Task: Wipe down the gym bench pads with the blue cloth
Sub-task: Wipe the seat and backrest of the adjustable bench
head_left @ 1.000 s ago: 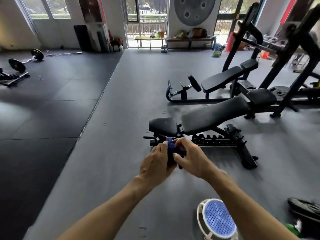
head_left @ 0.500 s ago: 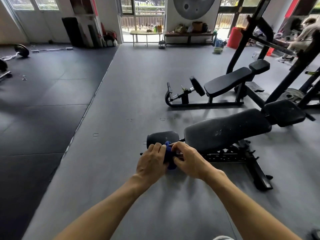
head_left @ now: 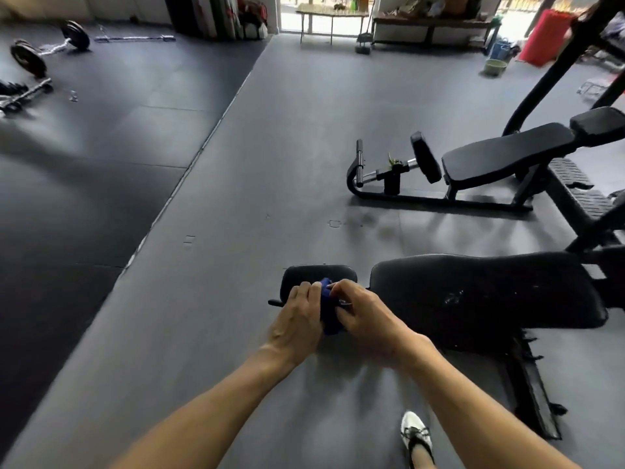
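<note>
Both hands out front, left hand (head_left: 297, 319) and right hand (head_left: 367, 316) each with fingers curled round a bunched dark-blue cloth (head_left: 327, 309) squeezed between them, held in the air in front of the near bench. Just beyond the knuckles sits the small black padded seat pad (head_left: 319, 273); right of the right hand, just beside it, the long black scuffed back pad (head_left: 483, 292) of the same bench on grey rubber floor (head_left: 257, 184). A white shoe (head_left: 415, 431) shows below the right forearm; a second black bench (head_left: 507, 154) stands well beyond the right hand.
</note>
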`<state>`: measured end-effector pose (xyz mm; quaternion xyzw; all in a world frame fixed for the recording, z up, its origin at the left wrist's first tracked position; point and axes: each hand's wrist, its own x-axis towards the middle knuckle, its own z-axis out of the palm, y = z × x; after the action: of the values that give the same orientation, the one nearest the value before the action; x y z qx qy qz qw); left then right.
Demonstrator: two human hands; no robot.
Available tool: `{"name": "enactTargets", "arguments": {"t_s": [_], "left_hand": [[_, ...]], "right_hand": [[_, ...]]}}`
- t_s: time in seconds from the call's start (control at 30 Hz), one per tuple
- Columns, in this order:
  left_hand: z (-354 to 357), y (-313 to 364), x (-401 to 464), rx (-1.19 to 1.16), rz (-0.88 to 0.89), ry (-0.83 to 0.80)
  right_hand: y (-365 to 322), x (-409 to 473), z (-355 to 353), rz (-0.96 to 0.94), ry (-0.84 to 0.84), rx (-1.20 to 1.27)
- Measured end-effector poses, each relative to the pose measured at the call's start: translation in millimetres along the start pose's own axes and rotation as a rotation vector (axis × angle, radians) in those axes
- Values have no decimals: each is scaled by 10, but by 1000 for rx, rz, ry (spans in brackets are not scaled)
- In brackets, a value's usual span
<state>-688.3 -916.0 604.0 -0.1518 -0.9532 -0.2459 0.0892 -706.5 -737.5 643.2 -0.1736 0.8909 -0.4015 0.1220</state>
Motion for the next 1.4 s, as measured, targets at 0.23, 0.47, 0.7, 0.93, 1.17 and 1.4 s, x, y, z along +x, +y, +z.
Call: {"name": "enactTargets", "arguments": {"t_s": [0.23,0.47,0.7,0.93,1.17,1.4], "left_hand": [[1255,2,694,40,-246,15],[2699,-519,725,122,-389,-23],[3869,-1462,633,208,-279,114],[4583,-2481,781,391,-132,278],[4905,-3140,778,558,-121,250],[4901,-3422,797,461,-277,130]], "right_hand": [[1390,925,-245,-125,-182,35],[2707,1408,202,-130,-300,68],[3962,1638,1086,-118,-314,-78],[4811,1807,1885,-79,-181,-467],[5204,1930,2355,-17,-92,-649],[5418,1967,2399,6,-60,-613]]}}
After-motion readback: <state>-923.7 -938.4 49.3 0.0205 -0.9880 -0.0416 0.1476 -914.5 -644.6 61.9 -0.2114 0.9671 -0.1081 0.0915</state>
